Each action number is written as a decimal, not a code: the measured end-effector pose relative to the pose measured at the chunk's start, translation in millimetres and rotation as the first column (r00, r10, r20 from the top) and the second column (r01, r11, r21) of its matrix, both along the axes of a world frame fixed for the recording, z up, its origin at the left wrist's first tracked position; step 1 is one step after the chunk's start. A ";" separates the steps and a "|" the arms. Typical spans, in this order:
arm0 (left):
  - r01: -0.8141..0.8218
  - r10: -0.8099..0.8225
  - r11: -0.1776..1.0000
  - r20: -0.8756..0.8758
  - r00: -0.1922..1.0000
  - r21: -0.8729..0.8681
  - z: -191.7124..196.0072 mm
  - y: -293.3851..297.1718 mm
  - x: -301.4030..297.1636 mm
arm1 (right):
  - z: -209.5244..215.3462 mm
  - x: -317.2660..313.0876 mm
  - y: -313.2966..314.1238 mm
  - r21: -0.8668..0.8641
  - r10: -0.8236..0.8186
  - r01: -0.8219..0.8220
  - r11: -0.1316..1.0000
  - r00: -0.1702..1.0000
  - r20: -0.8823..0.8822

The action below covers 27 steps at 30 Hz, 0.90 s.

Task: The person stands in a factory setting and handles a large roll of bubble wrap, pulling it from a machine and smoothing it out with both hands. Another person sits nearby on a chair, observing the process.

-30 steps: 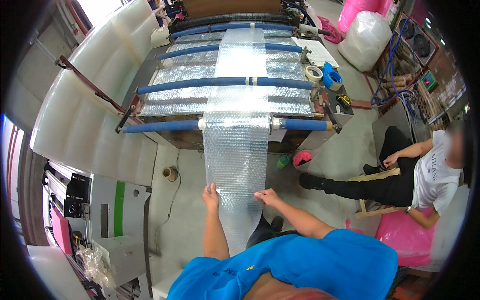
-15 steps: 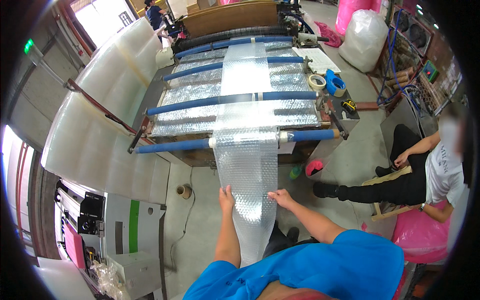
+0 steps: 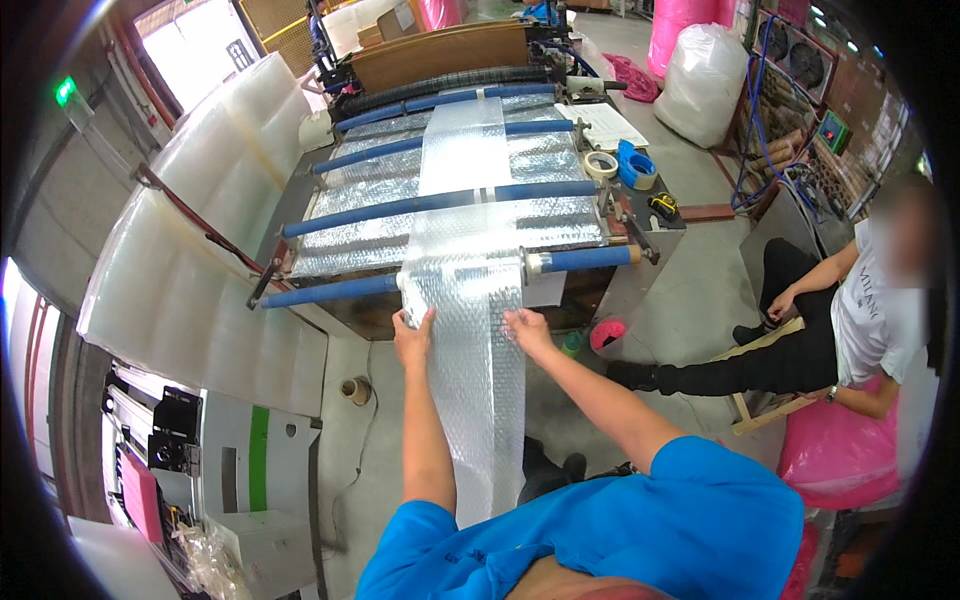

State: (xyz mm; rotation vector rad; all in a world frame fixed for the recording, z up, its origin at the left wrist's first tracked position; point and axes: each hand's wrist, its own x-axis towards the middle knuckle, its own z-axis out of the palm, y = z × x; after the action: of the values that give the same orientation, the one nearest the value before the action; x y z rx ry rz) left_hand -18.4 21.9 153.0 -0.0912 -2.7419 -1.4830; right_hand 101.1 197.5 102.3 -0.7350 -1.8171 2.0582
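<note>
The bubble-wrap strip (image 3: 458, 370) lies over the near blue roller (image 3: 335, 291) and hangs down in front of the person; its near end is partly hidden by the blue shirt (image 3: 610, 510). The left hand (image 3: 411, 342) grips the strip's left edge, thumb on the face. The right hand (image 3: 530, 333) pinches the right edge, just below the roller.

Risk: unequal pull between the hands would probably skew the strip against the white collar (image 3: 401, 282) at its left. A lengthwise line right of centre may be a fold; tension could set it as a crease. A hard squeeze could burst bubbles.

Markings: dark lettering shows across the seated co-worker's white T-shirt (image 3: 868, 325), at right; wording not recorded. Writing on the paper sheets (image 3: 612, 127), far right on the machine, and on the lit green sign (image 3: 66, 91), far left, is illegible.
</note>
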 end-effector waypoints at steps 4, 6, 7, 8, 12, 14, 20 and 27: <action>0.030 -0.029 0.999 0.038 0.999 -0.024 -40.1 -45.3 58.8 | -10.0 47.8 -53.2 -0.097 -0.117 0.112 0.989 0.992 -0.046; 0.033 -0.022 0.997 0.161 0.987 -0.065 -60.3 -72.4 91.7 | -22.5 79.7 -71.6 -0.115 0.015 0.001 0.993 0.990 0.137; 0.013 0.002 0.996 0.175 0.985 -0.084 -65.0 -84.0 105.5 | -26.7 92.6 -77.0 -0.099 0.100 -0.084 0.991 0.982 0.163; -0.010 0.029 0.994 0.183 0.983 -0.105 -64.7 -94.9 113.2 | -26.0 103.0 -82.9 -0.088 0.186 -0.172 0.981 0.965 0.184; 0.080 -0.080 0.993 0.007 0.997 -0.084 15.8 -113.9 127.3 | 33.8 130.5 -82.9 -0.119 0.348 -0.333 0.936 0.924 0.158; 0.105 -0.105 0.994 0.021 0.994 -0.014 23.4 -122.0 118.6 | 50.5 135.3 -83.5 -0.195 0.331 -0.317 0.928 0.943 0.042; 0.077 -0.091 0.991 0.122 0.988 0.112 -24.7 -111.1 119.9 | -1.5 127.8 -78.3 -0.122 0.265 -0.247 0.961 0.949 0.171; 0.088 -0.096 0.993 0.104 0.990 0.072 -80.3 -97.0 102.6 | 67.1 111.0 -46.3 0.369 0.353 -0.867 0.336 0.478 0.804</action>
State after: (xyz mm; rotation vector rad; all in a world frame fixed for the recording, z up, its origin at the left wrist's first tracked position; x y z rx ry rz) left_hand 84.2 -75.1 72.7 -0.1427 -2.8030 -1.6486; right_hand 212.1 151.2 169.4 -0.3839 -3.5275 0.9991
